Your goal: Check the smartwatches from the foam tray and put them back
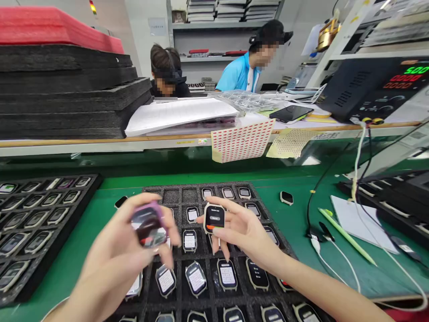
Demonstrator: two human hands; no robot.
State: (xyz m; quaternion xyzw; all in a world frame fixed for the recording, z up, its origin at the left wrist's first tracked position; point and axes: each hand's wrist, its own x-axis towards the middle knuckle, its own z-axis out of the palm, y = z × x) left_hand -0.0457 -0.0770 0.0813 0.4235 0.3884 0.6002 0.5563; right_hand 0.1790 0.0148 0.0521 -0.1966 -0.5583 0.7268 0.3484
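In my left hand (pixel 134 237), blurred by motion, is a purple-framed smartwatch (pixel 149 223) without a strap. My right hand (pixel 241 228) grips a light-framed smartwatch (pixel 214 217) between thumb and fingers; its dark screen shows small text and an orange-red mark at the bottom. Both hands are raised over a black foam tray (pixel 181 273) divided into square pockets. Several strapless smartwatches (pixel 196 278) lie in those pockets, many with lit white screens. A few pockets at the tray's far left hold nothing. My hands and forearms hide part of the tray.
Another foam tray of watches (pixel 36 214) lies at left. To the right are a lone watch (pixel 286 197), a green pen (pixel 348 237), white paper (pixel 363 223) and cables (pixel 335 264). A shelf behind carries stacked foam (pixel 60 89) and a power supply (pixel 378 89). Two people sit beyond.
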